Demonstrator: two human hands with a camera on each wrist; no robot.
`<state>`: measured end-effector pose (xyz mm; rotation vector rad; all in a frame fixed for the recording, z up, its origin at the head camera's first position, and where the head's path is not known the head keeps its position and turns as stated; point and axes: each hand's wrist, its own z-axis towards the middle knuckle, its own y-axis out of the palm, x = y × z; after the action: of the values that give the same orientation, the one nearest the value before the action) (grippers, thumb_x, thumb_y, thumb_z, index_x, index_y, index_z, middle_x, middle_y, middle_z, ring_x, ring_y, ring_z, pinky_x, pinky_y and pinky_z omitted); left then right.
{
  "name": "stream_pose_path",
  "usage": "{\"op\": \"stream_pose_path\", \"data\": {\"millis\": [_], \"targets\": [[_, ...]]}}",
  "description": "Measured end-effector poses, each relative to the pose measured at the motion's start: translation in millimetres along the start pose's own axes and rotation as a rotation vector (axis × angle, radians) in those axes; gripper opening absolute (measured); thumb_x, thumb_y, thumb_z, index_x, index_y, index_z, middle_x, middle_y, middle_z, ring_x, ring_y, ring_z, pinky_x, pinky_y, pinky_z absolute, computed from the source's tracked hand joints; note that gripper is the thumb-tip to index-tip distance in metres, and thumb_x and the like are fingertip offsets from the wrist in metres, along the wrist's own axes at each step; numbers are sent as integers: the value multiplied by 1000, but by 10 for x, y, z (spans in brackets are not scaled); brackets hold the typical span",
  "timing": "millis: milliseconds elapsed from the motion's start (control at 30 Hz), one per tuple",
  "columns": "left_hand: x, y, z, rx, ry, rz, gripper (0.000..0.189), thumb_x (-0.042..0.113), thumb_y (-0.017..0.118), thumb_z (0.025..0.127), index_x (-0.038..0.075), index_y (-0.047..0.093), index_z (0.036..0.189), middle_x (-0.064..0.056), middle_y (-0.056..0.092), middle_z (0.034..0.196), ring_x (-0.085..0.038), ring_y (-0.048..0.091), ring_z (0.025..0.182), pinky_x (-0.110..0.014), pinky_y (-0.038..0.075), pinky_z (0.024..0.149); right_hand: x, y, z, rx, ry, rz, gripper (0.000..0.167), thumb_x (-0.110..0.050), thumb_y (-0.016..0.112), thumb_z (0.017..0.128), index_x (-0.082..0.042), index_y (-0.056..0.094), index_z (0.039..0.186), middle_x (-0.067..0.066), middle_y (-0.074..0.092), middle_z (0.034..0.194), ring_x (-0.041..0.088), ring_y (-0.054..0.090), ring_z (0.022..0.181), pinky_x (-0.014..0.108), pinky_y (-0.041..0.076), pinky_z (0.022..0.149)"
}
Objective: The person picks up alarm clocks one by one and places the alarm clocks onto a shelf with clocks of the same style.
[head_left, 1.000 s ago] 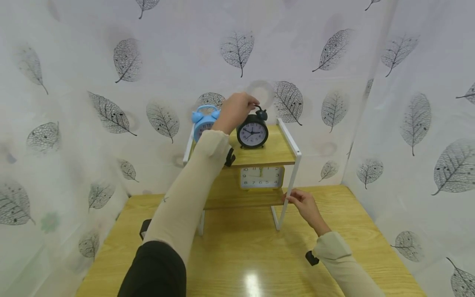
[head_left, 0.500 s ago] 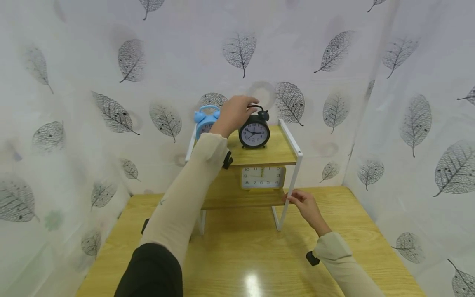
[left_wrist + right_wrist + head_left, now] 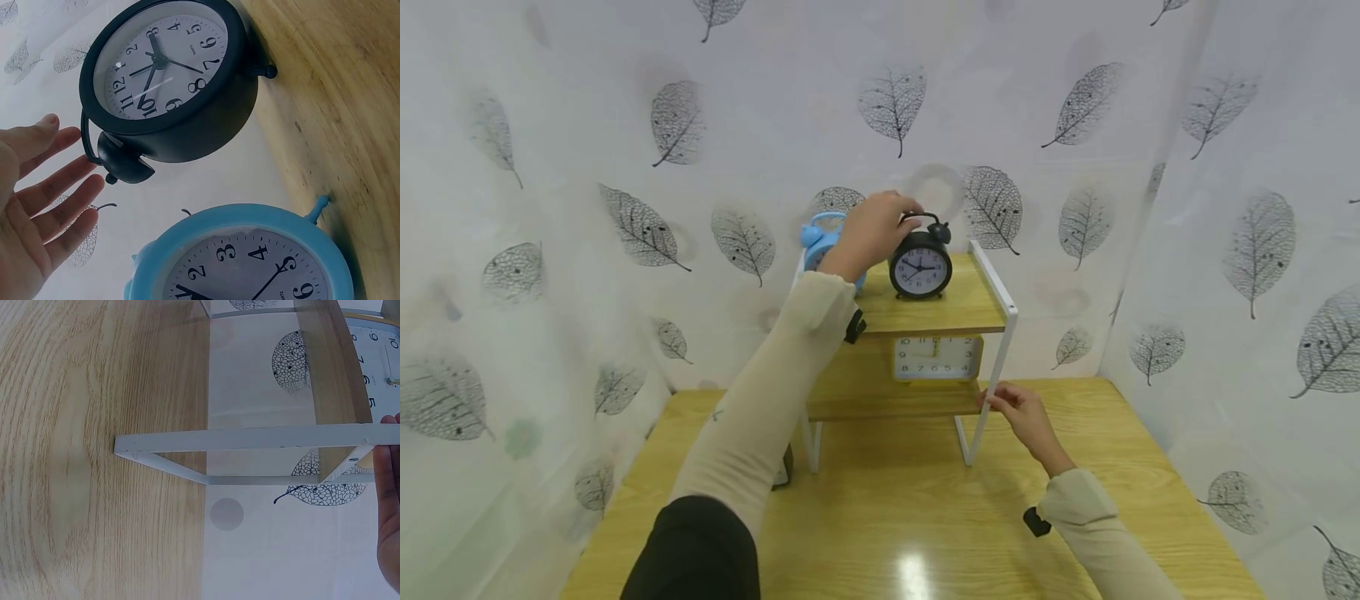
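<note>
On the top board of a two-tier shelf rack point(image 3: 970, 312) stands a black twin-bell alarm clock point(image 3: 920, 267). My left hand point(image 3: 871, 232) is at the clock's top handle. In the left wrist view its fingers point(image 3: 69, 203) are spread and fairly straight, with the fingertips right by the handle and bell. A blue alarm clock point(image 3: 250, 217) stands beside the black one, partly hidden by my left hand in the head view. My right hand point(image 3: 1026, 421) grips the rack's white right leg point(image 3: 250, 438) at the lower board, its fingers passing behind the metal bar.
A rectangular yellow-rimmed clock point(image 3: 937, 360) stands on the lower board. Left of the rack, a small dark object point(image 3: 783, 469) sits on the wooden table point(image 3: 880, 533), partly covered by my left sleeve. Leaf-patterned sheeting point(image 3: 820, 100) encloses the back and sides.
My left fingers have loosened from a pinch at the black clock's handle and lowered slightly. The view has shifted a little left. My right hand stays on the rack leg.
</note>
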<state>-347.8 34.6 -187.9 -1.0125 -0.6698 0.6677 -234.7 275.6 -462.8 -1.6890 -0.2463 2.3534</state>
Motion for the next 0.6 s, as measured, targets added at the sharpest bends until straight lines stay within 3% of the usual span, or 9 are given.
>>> {"op": "stream_pose_path", "data": {"millis": [367, 600], "targets": [[-12, -58, -92, -44, -15, 4, 35, 29, 51, 98, 15, 56, 130, -5, 59, 127, -21, 56, 111, -34, 48, 92, 10, 1, 8, 14, 3, -44, 20, -9, 58, 92, 9, 64, 97, 31, 65, 98, -5, 63, 80, 16, 52, 75], [-60, -132, -334, -41, 10, 36, 37, 33, 51, 97, 17, 55, 130, -6, 57, 130, -22, 55, 115, -36, 49, 91, -2, 4, 8, 12, -19, -36, 19, -8, 58, 92, 10, 64, 96, 31, 66, 97, -3, 63, 81, 18, 53, 76]]}}
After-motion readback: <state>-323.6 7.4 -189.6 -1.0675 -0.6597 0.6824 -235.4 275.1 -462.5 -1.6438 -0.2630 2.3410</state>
